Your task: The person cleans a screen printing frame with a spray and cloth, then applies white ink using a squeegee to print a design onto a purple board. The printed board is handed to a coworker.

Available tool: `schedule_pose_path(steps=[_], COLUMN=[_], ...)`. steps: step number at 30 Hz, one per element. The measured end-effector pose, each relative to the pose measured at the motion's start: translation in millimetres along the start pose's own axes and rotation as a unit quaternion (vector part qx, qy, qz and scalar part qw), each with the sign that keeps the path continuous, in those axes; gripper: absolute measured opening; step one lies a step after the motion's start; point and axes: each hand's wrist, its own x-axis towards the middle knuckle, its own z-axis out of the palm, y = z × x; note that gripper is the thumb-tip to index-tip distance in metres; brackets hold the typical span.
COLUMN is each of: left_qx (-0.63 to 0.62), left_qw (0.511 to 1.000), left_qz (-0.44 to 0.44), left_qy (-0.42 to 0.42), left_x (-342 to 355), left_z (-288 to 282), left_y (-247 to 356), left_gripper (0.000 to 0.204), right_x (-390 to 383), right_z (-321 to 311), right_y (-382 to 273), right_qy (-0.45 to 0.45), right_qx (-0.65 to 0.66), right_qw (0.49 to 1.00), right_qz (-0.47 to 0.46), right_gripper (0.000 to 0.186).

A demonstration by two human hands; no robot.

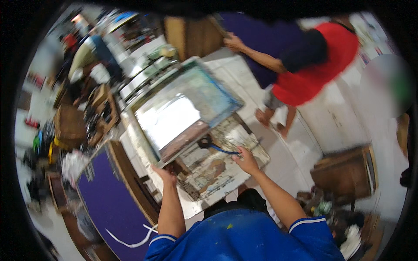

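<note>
A screen-printing frame [237, 104] with pale, bluish mesh and a bright reflection lies tilted on a paint-stained board [217, 178] in front of me. My left hand [166, 174] is at the frame's near left corner, its fingers curled around the edge and partly hidden below it. At the frame's near edge sits a dark roll of tape [204, 141]. A blue strip [224, 150] runs from this roll to my right hand [246, 160], which pinches its end. Motion blur softens the details.
A person in a red top [322, 65] stands beyond the frame, one hand on a large purple panel [261, 43]. Another purple panel [113, 200] leans at my left. Brown boards [344, 174] stand at right. Clutter and a bending person [93, 54] are far left.
</note>
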Motion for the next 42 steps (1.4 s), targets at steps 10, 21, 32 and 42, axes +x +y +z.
schedule_pose_path(steps=[10,21,32,42], left_qx=[0.359,0.618,0.794,0.762], left_qw=[0.853,0.405,0.2,0.254], left_qz=[0.18,0.233,0.099,0.117], left_qy=[-0.334,-0.632,-0.566,-0.584], left_x=[-85.7,-241.1,-300.8,-407.5], left_z=[-36.9,96.6,104.8,133.5], left_y=[-121.3,-296.5,-485.5,-526.0], left_gripper=[0.026,0.04,0.07,0.055], right_x=[-428.1,-584.6,-704.4,-734.6], right_z=[-110.6,-48.3,-370.1,-531.9], right_y=[226.5,280.7,392.2,438.5], right_qy=[0.329,0.243,0.72,0.281], right_qx=[0.002,0.193,-0.033,-0.183], right_qw=[0.762,0.727,0.521,0.532], right_qz=[0.557,0.613,0.458,0.778], right_gripper=[0.032,0.059,0.032,0.078])
